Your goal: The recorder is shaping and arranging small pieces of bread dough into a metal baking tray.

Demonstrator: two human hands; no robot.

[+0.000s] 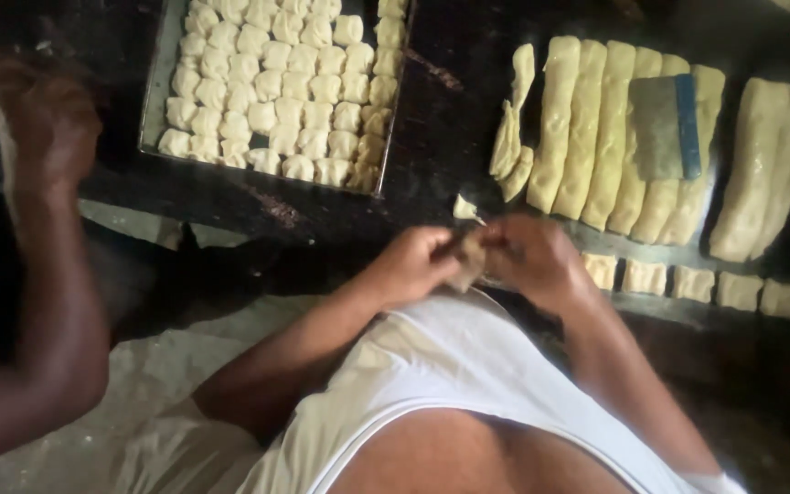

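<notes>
While both hands meet at the near edge of the desk [432,119], the person works one small piece of dough [469,259] between them. Left hand [416,265] is curled closed, fingers pinching the piece's left side; right hand [534,261] is likewise closed on its right side. Piece held just off the desk edge, close against the body, above the white undershirt [450,366] — likely so both sets of fingers can fold it freely; its exact shape is blurred.

Just beyond the hands, a small scrap of dough [464,208] lies on the desk near that edge.

Toward the far right of the desk, long rolled dough logs [587,128] lie side by side, close-packed and parallel, a sensible order for cutting across. A flat metal scraper with a blue grip [667,125] rests on top of the logs. Thin dough trimmings [512,128] lie just left of the logs.

Along the near right edge, a row of cut dough squares [692,284] sits in line, within reach of the right hand.

At the far left of the desk, a metal tray [153,101] holds shaped pieces [276,82] in tight rows, touching one another; packing looks meant to fill the tray fully.

Another person's hand [43,128] shows at the left edge of the view, blurred; cannot tell what it grips.
</notes>
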